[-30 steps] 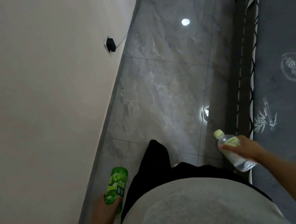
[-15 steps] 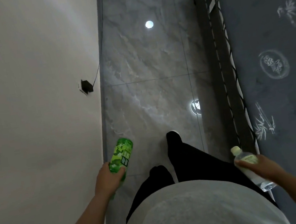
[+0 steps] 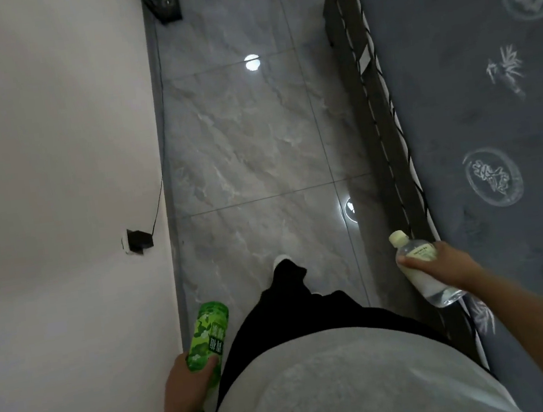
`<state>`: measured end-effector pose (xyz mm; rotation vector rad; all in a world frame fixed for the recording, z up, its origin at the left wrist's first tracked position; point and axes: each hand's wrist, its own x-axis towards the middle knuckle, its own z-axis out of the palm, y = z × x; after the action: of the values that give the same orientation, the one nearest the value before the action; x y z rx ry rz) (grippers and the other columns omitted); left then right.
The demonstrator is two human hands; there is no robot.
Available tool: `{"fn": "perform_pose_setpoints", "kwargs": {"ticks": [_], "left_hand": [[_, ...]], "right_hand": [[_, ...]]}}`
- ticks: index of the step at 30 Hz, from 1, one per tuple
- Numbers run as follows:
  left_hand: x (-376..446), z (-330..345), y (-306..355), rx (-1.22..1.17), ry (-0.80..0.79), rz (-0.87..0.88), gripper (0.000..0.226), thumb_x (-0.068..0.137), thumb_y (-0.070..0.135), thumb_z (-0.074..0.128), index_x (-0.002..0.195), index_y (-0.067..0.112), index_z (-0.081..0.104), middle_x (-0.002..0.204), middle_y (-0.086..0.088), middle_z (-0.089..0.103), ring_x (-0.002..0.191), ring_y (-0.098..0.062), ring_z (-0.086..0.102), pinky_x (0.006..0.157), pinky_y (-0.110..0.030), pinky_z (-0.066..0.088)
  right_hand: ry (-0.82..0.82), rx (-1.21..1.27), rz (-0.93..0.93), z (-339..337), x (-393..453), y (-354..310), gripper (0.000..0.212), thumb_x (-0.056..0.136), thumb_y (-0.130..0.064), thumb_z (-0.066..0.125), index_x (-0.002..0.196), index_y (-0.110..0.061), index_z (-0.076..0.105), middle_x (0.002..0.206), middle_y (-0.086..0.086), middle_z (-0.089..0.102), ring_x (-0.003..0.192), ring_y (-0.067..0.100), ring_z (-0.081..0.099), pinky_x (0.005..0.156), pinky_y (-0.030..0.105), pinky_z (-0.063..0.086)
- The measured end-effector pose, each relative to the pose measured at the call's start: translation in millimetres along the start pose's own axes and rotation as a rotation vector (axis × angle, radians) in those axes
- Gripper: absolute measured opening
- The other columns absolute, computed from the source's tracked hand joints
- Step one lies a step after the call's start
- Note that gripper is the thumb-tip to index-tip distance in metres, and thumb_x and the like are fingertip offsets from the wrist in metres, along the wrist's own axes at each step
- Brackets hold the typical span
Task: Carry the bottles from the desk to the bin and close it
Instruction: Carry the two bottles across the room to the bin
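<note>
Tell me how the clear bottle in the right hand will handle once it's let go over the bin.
The clear bottle looks mostly empty, so probably light. Its thin see-through plastic would likely dent under a hard grip from the right hand. Being round and smooth, it could roll if it lands on the tiled floor.

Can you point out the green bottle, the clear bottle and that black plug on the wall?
green bottle [image 3: 207,335], head view, on its patterned label.
clear bottle [image 3: 425,280], head view, on its transparent body.
black plug [image 3: 140,239], head view, on its dark casing.
</note>
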<state>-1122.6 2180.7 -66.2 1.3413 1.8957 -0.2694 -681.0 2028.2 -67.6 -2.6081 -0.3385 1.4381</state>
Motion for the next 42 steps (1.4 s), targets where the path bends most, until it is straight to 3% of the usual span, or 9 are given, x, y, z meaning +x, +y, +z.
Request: {"fn": "perform_pose_setpoints", "kwargs": {"ticks": [5,10,13,18,22,28,33,37,42], "left_hand": [[57,-25,74,0.013,-0.007,0.035,0.046,0.08,0.03,0.068,0.113,0.002,0.053,0.105,-0.021,0.063,0.081,-0.022,0.048,0.071,-0.029,0.036],[111,-57,174,-0.034,-0.066,0.144,0.024,0.078,0.032,0.069,0.087,0.017,0.052,0.082,-0.006,0.058,0.078,-0.026,0.056,0.064,-0.03,0.04],[139,-77,241,-0.022,-0.088,0.217,0.023,0.07,0.041,0.065,0.071,0.027,0.046,0.068,0.007,0.053,0.07,-0.022,0.054,0.061,-0.028,0.042],[193,-94,341,0.025,-0.068,0.279,0.038,0.06,0.049,0.057,0.086,0.022,0.048,0.077,-0.001,0.055,0.073,-0.022,0.053,0.062,-0.028,0.036],[227,-94,404,0.029,-0.045,0.263,0.035,0.072,0.043,0.068,0.09,0.021,0.047,0.081,-0.003,0.055,0.076,-0.023,0.053,0.067,-0.029,0.037],[250,-94,452,0.037,-0.028,0.193,0.027,0.079,0.032,0.068,0.088,0.019,0.046,0.079,-0.004,0.055,0.073,-0.025,0.055,0.061,-0.027,0.037],[276,-106,478,0.029,0.009,0.045,0.033,0.077,0.032,0.07,0.097,0.012,0.053,0.084,-0.011,0.056,0.074,-0.023,0.049,0.067,-0.03,0.036],[319,-123,517,0.045,0.004,-0.002,0.046,0.077,0.033,0.071,0.11,0.004,0.056,0.096,-0.019,0.064,0.079,-0.026,0.051,0.07,-0.031,0.037],[373,-158,600,0.014,-0.044,0.066,0.034,0.075,0.039,0.069,0.092,0.017,0.049,0.096,-0.018,0.065,0.08,-0.027,0.055,0.071,-0.033,0.043]], "right_hand": [[0.007,0.006,0.053,-22,36,-53,0.093,0.061,-0.065,0.071,0.129,-0.006,0.045,0.121,0.018,0.059,0.111,0.035,0.056,0.086,0.036,0.041],[0.004,0.045,0.131,-46,59,-86,0.085,0.065,-0.061,0.071,0.126,-0.006,0.05,0.117,0.019,0.062,0.106,0.036,0.058,0.088,0.039,0.045],[-0.01,0.059,0.176,-68,71,-102,0.082,0.067,-0.06,0.07,0.126,-0.006,0.051,0.117,0.02,0.062,0.107,0.036,0.058,0.092,0.04,0.045],[0.002,0.13,0.228,-102,106,-141,0.079,0.07,-0.059,0.068,0.122,-0.003,0.052,0.111,0.019,0.062,0.099,0.035,0.059,0.089,0.04,0.047],[-0.01,0.154,0.186,-144,154,-191,0.077,0.071,-0.057,0.068,0.124,-0.004,0.052,0.109,0.017,0.061,0.097,0.032,0.057,0.083,0.035,0.044],[0.026,0.138,0.08,-218,222,-288,0.076,0.068,-0.059,0.07,0.122,-0.007,0.055,0.116,0.018,0.063,0.109,0.034,0.058,0.095,0.04,0.046],[0.013,0.093,0.028,-250,268,-371,0.08,0.064,-0.062,0.07,0.121,-0.009,0.055,0.113,0.015,0.063,0.105,0.032,0.06,0.083,0.033,0.043],[-0.005,0.035,0.033,-266,303,-423,0.086,0.061,-0.066,0.069,0.123,-0.01,0.052,0.111,0.013,0.062,0.099,0.031,0.059,0.082,0.035,0.045],[0.003,0.056,0.089,-288,331,-473,0.083,0.065,-0.062,0.07,0.124,-0.007,0.051,0.114,0.015,0.062,0.103,0.033,0.059,0.082,0.034,0.043]]}}
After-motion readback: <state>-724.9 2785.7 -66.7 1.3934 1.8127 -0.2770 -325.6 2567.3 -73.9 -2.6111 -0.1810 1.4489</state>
